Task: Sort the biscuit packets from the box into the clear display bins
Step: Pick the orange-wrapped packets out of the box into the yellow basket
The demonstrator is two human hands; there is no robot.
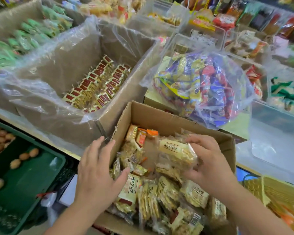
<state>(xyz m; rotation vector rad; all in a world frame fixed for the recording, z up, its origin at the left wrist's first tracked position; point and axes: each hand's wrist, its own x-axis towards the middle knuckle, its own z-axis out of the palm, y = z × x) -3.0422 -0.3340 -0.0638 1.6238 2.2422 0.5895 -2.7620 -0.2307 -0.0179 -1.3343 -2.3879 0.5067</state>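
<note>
A small cardboard box (161, 116) in front of me holds several pale yellow biscuit packets (193, 194) and a few orange ones (141, 136). My right hand (210, 160) grips a stack of pale packets (176, 152) just above the pile inside the box. My left hand (98, 168) lies with straight fingers over the box's left wall, its thumb touching a packet (128, 189). Behind stands a larger plastic-lined carton (58, 65) with neat rows of red-and-yellow packets (98, 85). Clear display bins (202, 31) stand at the back right.
A clear bag of mixed purple, yellow and red snacks (209, 87) lies behind the box on the right. A green crate (24, 180) with eggs sits low on the left. A carton of green packets (24, 34) stands far left. A yellow basket (278, 197) is at the right.
</note>
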